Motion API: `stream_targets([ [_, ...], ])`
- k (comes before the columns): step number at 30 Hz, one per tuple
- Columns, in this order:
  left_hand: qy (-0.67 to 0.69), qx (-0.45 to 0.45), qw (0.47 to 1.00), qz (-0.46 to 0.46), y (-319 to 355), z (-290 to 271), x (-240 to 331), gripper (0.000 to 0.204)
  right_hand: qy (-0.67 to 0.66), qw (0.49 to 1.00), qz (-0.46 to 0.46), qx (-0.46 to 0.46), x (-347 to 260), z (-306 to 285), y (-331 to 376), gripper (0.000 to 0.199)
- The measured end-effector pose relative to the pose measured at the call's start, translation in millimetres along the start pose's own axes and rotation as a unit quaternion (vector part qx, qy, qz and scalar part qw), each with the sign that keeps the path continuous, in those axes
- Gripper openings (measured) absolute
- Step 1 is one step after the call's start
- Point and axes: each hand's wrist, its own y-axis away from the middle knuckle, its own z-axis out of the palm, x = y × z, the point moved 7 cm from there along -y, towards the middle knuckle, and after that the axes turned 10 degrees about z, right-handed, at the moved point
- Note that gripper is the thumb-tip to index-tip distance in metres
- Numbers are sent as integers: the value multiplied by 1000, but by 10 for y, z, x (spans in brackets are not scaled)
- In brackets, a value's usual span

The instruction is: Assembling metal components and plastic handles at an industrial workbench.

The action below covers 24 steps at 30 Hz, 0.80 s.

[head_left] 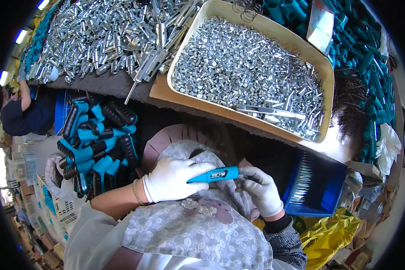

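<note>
My left hand (170,181), in a white knit glove, is wrapped round the left part of a teal plastic sleeve (230,173) held level above my lap. A slot in the sleeve's side shows a metal part inside. At the sleeve's right end is my right hand (264,192), also gloved, its greyed thumb and fingers pinched together; what is between them I cannot make out. Beneath both hands lies a grey flowered apron (189,229). Ahead, a cream tray (170,74) holds many tiny metal pins, with metal tweezers (274,111) lying on them.
Metal cylinders (103,40) are heaped at the far left of the bench. Teal and black handles (94,144) pile up to my left. A blue bin (321,189) with thin metal rods stands right. Dark springs (348,99) and teal sleeves (378,90) lie far right.
</note>
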Motion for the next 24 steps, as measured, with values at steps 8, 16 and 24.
stream_targets([
  [8, 15, 27, 1000, -1, 107, -42, 56, 41, 126, 987, -38, 91, -558, 162, 247, 26],
  [16, -12, 24, 1000, -5, 118, -49, 98, 42, 609, 680, -407, 29, -720, 965, 254, 16],
  [24, -9, 45, 999, 16, 213, -40, 148, 42, 622, 673, -400, -2, -709, 1056, 259, 14],
])
